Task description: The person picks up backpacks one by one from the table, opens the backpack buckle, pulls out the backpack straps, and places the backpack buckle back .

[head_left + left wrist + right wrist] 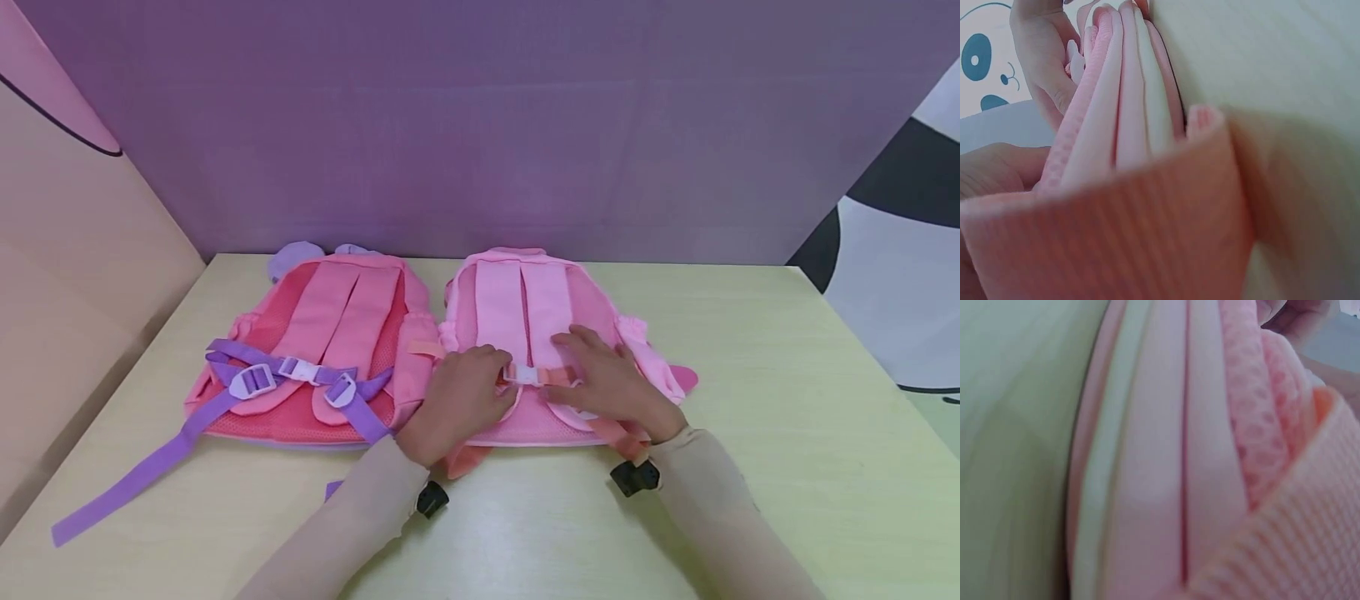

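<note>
A light pink backpack (498,308) lies back side up, its shoulder straps facing up. Across it runs an orange strap (557,377) joined by a white buckle (522,374). My left hand (465,392) is at the buckle's left end, fingertips and thumb apart on either side of the strap. To the right, my right hand (611,379) spreads its fingers over the strap and pack, thumb near the buckle. In the left wrist view, an orange webbing strap (1110,244) hides much of the left hand. The right wrist view shows the pack's layered side (1154,456) up close.
Left of it lies a darker pink backpack (300,308) with purple straps (142,483) and a fastened white buckle (298,370). One purple strap trails toward the table's front left. A purple panel (480,125) stands behind the pale table (787,400).
</note>
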Motion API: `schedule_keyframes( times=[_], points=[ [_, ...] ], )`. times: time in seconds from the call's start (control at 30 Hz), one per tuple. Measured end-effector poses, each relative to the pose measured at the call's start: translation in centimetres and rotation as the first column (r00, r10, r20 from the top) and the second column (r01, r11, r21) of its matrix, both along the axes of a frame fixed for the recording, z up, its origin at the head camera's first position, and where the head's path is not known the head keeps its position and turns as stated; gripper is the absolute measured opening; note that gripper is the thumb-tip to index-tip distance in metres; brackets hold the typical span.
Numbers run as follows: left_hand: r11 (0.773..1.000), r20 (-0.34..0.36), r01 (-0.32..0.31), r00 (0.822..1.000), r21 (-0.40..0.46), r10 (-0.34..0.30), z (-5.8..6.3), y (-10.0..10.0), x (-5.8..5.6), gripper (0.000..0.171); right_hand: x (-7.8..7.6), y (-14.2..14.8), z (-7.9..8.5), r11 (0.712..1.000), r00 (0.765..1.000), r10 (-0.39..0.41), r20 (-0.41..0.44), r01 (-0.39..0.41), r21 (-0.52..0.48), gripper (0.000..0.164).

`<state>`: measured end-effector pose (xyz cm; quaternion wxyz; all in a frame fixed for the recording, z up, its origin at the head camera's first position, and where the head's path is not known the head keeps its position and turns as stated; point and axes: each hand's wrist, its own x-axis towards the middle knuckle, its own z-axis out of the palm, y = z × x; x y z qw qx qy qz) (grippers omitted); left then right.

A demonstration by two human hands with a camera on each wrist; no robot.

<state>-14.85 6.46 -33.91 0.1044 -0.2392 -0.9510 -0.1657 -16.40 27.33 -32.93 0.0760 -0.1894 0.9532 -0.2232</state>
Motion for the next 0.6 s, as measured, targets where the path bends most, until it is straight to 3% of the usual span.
schedule_keyframes(
  times=[0.13,0.33,0.47,0.6],
  points=[
    [0.999,0.013,-0.022,1.000,0.029,0.022,0.0,0.2,0.0,0.013,0.2,-0.1,0.0,1.000,1.000,0.006,-0.016,-0.006,-0.014,0.072],
    [0.999,0.050,-0.017,0.999,0.046,0.015,0.2,0.2,-0.4,0.021,0.1,-0.7,-0.5,0.998,0.990,0.045,-0.131,-0.051,-0.041,0.060],
    [0.997,0.131,-0.013,0.991,0.081,0.003,0.7,0.3,-0.8,0.021,0.0,-1.6,-0.8,0.991,0.976,0.070,-0.206,-0.092,-0.100,0.052],
    [0.994,0.232,-0.024,0.973,0.107,-0.002,1.1,0.4,-1.2,0.020,0.0,-2.5,-0.9,0.988,0.966,0.083,-0.246,-0.112,-0.103,0.038]
  ],
)
